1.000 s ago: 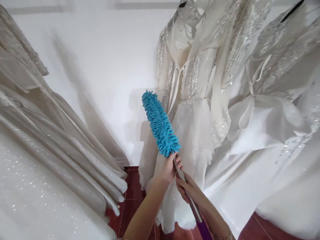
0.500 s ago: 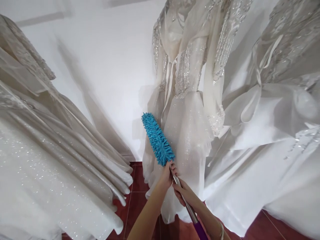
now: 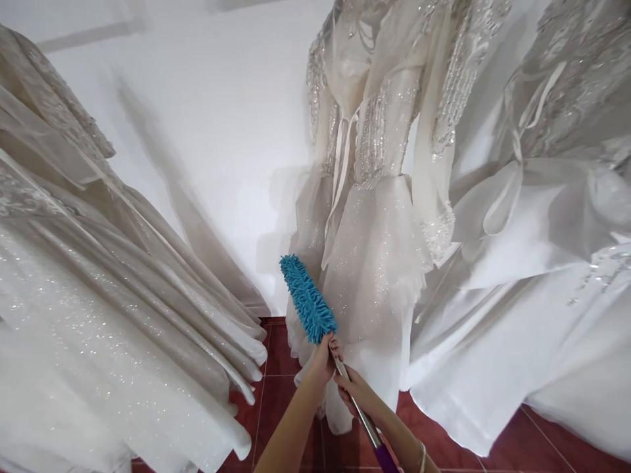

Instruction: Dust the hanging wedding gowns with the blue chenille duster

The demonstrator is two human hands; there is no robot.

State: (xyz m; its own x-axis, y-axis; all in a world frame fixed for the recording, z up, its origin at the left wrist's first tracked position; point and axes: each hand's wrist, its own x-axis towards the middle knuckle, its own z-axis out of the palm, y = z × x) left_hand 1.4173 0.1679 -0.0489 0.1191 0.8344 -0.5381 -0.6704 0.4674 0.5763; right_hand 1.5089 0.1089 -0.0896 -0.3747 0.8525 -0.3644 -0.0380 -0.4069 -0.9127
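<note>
Left hand (image 3: pixel 323 358) (higher) and right hand (image 3: pixel 363 392) curl round a duster (image 3: pixel 308 300) that perhaps touches a dress (image 3: pixel 377 263).

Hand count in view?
2: left hand just below the duster's blue head, right hand lower on its metal shaft.

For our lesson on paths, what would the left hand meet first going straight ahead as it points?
The left hand would likely first meet the fluffy blue cylindrical duster head beyond it; depth to the long-sleeved white dress behind is unclear.
</note>
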